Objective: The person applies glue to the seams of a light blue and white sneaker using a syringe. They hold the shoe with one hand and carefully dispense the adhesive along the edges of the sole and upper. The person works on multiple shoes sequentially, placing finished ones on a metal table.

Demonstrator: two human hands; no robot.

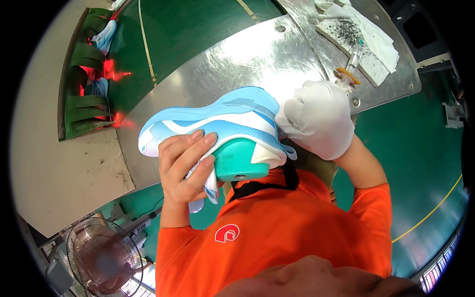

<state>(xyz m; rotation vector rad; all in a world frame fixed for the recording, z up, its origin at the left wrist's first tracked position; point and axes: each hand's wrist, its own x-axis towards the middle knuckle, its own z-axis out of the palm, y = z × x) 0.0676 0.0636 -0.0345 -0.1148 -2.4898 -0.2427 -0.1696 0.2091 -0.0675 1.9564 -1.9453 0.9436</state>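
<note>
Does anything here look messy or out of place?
Only the white cloth at the metal table's far right: it is crumpled and peppered with dark specks. The blue shoe in both hands looks intact.

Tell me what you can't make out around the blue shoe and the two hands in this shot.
All in the head view:
- Right hand: a white glove covers it, fist closed at the shoe's heel; anything inside is hidden.
- Blue shoe: the left hand covers part of its side.
- Teal last: mostly inside the shoe.
- Shoes on the green conveyor: small, bent by the rim.
- Fan: hub blurred.
</note>
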